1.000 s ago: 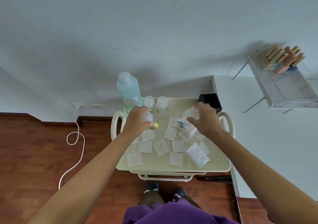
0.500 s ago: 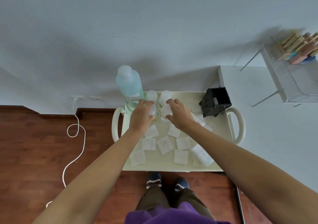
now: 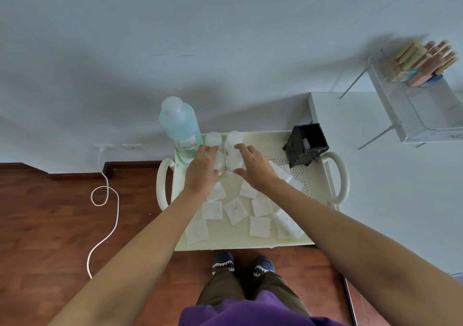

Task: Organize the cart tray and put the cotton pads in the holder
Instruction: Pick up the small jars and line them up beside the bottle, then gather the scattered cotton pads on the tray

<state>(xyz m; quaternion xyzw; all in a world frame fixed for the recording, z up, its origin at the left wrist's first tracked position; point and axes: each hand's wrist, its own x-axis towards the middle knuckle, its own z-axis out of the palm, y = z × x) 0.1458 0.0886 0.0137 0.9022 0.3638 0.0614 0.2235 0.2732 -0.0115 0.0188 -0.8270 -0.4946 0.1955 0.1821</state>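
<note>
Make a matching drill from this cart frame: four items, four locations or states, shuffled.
Items:
1. large blue bottle
2. black holder
3. cotton pads
4. left hand

Places or states:
A. scattered flat across the near half of the tray
B. far left corner of the tray, upright
C. gripping a small clear bottle
D. far right of the tray, tilted, opening facing the camera

Pairs: 1-B, 2-D, 3-A, 4-C
</note>
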